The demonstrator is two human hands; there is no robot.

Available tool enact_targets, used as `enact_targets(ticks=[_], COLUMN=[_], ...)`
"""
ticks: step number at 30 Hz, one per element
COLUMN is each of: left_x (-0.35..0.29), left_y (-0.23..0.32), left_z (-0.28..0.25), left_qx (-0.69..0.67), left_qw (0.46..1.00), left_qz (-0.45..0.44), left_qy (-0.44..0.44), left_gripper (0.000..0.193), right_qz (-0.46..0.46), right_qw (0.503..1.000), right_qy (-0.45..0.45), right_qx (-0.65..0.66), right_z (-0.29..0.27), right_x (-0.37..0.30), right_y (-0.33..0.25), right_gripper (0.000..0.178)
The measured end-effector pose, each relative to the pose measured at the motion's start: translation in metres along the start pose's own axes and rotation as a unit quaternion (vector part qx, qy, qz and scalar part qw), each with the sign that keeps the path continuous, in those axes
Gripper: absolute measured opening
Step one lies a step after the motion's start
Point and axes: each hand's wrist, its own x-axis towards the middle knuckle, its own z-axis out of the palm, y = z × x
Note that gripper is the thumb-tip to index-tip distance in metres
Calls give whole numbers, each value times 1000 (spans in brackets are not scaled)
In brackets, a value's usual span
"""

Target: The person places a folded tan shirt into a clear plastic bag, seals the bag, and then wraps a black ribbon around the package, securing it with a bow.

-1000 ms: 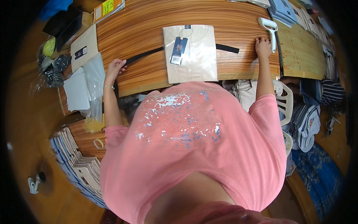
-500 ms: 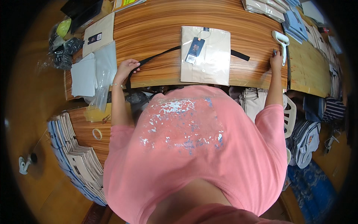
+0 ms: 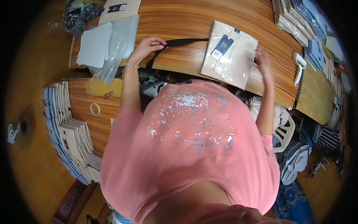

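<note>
Pink cotton fills the near foreground: the person's shirt (image 3: 194,149), flecked with a worn silvery print, blocks much of the view of the desk's front edge. Beyond it, two bare forearms reach onto the striped wood-grain desk (image 3: 186,22). At left, the left hand (image 3: 146,46) pinches one end of a flat black strap (image 3: 182,42), which runs across the wood to a packaged folded garment (image 3: 233,56), beige, rectangular, sealed in clear film with one dark hang tag. The right hand (image 3: 264,62) hovers blurred at the package's right edge; whether it grips anything cannot be told. Loose clear plastic bags and grey sheets (image 3: 108,44) lie just left of the strap. One white handheld tool (image 3: 299,67) rests farther right. Stacks of packaged garments (image 3: 298,22) line the far right corner, and more stand on the lower bench (image 3: 67,127) at left.
</note>
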Motion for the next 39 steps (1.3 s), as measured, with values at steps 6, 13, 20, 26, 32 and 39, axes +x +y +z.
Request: enact_targets(ticks=[6,13,20,26,32,39], left_x=[0,3,15,15,12,9], left_y=[21,20,12,20,23,28], left_z=[16,29,41,51,60,63], left_qx=[-46,-132,-109,-104,-105,-97], left_qw=[998,987,990,989,987,987], left_qz=[41,69,58,66,97,109], left_qy=[-33,-57,-66,-80,-69,-70], left_gripper=[32,42,49,51,53,53], right_qz=[-53,104,127,102,105,98], right_qw=[931,857,893,895,895,891], right_qy=[-361,-477,-385,-375,-371,-382], right_qx=[-2,166,194,222,227,225], right_z=[157,194,199,203,200,194], right_x=[-51,-63,-63,-58,-53,-52], right_y=[-46,-69,-73,-64,-67,-66], right_gripper=[32,29,26,21,20,19])
